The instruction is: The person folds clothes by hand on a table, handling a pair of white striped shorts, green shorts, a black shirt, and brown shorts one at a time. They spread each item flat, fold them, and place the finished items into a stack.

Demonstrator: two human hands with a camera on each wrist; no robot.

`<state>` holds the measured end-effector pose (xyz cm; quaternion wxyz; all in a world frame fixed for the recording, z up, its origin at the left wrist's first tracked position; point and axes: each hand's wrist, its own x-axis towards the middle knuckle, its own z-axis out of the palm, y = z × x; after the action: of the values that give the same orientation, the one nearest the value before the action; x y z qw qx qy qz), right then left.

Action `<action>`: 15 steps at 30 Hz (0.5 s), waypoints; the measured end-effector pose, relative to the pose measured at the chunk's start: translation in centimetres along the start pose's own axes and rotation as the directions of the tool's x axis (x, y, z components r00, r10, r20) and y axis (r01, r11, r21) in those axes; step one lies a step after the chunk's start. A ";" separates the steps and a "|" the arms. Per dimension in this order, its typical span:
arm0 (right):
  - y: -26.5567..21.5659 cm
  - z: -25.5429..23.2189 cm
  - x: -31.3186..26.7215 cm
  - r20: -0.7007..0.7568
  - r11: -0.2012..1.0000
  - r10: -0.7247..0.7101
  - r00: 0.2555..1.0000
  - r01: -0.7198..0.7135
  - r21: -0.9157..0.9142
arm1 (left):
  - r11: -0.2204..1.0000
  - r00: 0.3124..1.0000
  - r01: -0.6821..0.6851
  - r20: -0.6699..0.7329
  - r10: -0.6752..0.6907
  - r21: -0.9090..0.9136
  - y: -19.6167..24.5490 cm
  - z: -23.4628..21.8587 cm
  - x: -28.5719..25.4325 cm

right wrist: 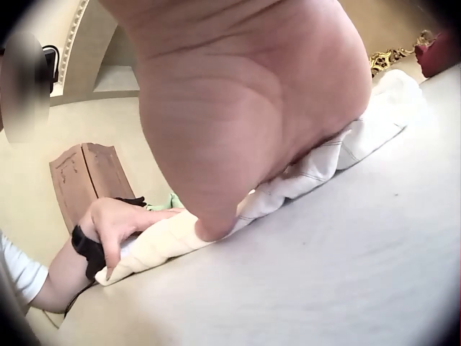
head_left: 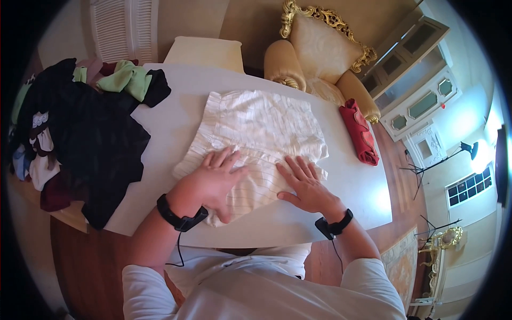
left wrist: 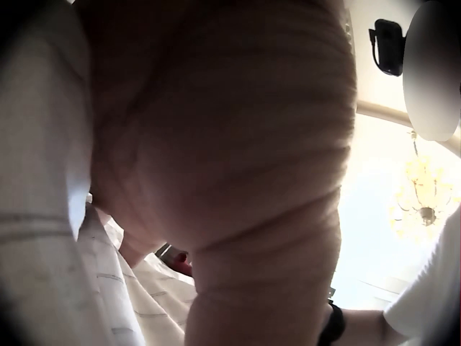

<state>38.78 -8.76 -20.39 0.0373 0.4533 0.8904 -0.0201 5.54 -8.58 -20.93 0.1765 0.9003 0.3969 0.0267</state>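
Note:
A cream garment with thin dark stripes (head_left: 261, 122) lies spread on the white table, with a gathered seam running across its middle. My left hand (head_left: 213, 178) rests on its lower left part, fingers spread and thumb toward the near edge. On the lower right part lies my right hand (head_left: 306, 186), its fingers straight and pointing away from me. In the right wrist view the right palm (right wrist: 252, 108) presses on the rumpled near edge of the cloth (right wrist: 310, 176). The left wrist view is mostly filled by the dark underside of the left hand (left wrist: 223, 144).
A heap of clothes, mostly a black garment (head_left: 101, 138) with a light green piece (head_left: 124, 80), covers the table's left end. Near the right edge of the white table (head_left: 176, 85) lies a rolled red cloth (head_left: 358, 132). Behind stand a gilded armchair (head_left: 325, 45) and a cream chair (head_left: 205, 52).

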 end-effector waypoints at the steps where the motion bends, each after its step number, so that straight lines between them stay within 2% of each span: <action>1: 0.4 0.0 0.1 0.019 1.000 -0.004 1.000 0.003 0.027 | 1.000 1.000 0.004 0.018 -0.004 0.008 0.2 0.0 0.1; 7: 1.1 -0.2 -0.3 0.085 0.998 -0.028 0.996 0.023 0.056 | 0.999 0.997 -0.012 0.076 0.009 0.039 0.2 -0.9 0.1; 10: 1.1 -2.4 0.0 0.117 0.995 -0.066 0.991 0.057 0.083 | 0.982 1.000 -0.011 -0.011 0.009 -0.189 -1.0 -2.2 0.2; 11: 1.2 -3.2 0.1 0.125 0.993 -0.085 0.989 0.073 0.098 | 0.968 0.995 -0.013 -0.103 -0.013 -0.251 -1.8 -2.6 0.3; 13: 3.8 -3.5 1.5 -0.003 0.923 -0.011 1.000 0.012 0.384 | 0.929 0.958 -0.038 -0.278 -0.071 -0.367 -3.3 -3.2 0.6; 14: 5.4 -3.5 2.5 -0.055 0.854 0.040 0.998 -0.006 0.520 | 0.892 0.941 -0.034 -0.315 -0.123 -0.451 -3.6 -3.3 0.8; 15: 6.9 -3.2 3.9 -0.135 0.830 0.174 0.975 -0.072 0.554 | 0.847 0.921 -0.038 -0.347 -0.176 -0.531 -3.6 -3.3 1.2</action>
<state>41.93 -1.34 -17.52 -0.1724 0.5016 0.8162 -0.2293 3.24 -4.46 -19.13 0.3369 0.7788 0.4336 0.3031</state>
